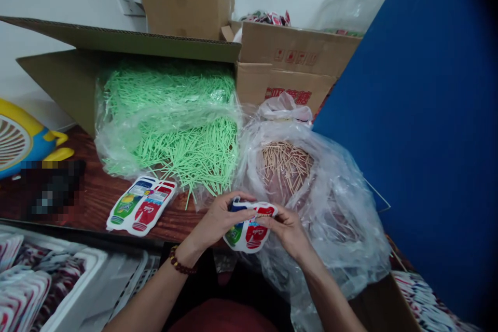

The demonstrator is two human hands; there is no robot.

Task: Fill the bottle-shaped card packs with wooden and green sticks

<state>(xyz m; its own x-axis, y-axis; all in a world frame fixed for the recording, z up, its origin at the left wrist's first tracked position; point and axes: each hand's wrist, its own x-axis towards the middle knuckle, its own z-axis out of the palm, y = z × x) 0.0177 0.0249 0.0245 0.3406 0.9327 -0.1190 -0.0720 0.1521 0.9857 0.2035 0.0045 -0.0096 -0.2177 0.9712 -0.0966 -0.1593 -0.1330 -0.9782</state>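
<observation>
Both hands grip one printed packet (254,238), shaped like two soda bottles side by side, one green and one red with "Cola" on it. My left hand (221,220) pinches its left half, thumb across the front. On the opposite side, my right hand (290,228) has thumb and fingers closed on the upper right edge. Small tan bits show by the thumbs, too small to make out surely. A similar packet (142,206) lies flat on the table to the left. Just beyond my right hand, thin brown sticks (286,163) fill an open clear plastic bag (338,187).
An open carton (155,44) holds many green sticks (187,150) in clear plastic, some spilling onto the wooden table (95,187). A yellow-blue fan (23,137) stands left. A white crate (78,290) holds stacked packets. A blue panel (408,140) borders the right.
</observation>
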